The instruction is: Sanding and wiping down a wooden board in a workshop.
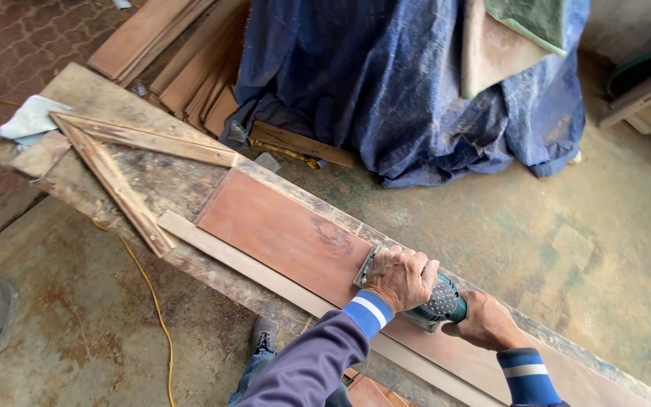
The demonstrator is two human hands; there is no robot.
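A dusty workshop with a stained concrete floor point(566, 249), a blue tarp point(408, 90) heaped over stacked timber, and a long rough plank serving as the work surface point(114, 105).

A reddish-brown board point(280, 234) lies lengthwise on that surface beside a pale batten point(220, 252), and a teal power sander point(438, 305) sits on the board's near part. The left hand point(402, 277) is cupped over the sander's front, fingers curled down and pressing. The right hand point(485, 322) is wrapped closed around the rear grip, with both forearms in striped cuffs angled in from below. Nothing visible clamps the board, so uneven pressure could skate it sideways or gouge it. The yellow cord point(152, 301) trailing on the floor near the feet could catch and jerk the tool.
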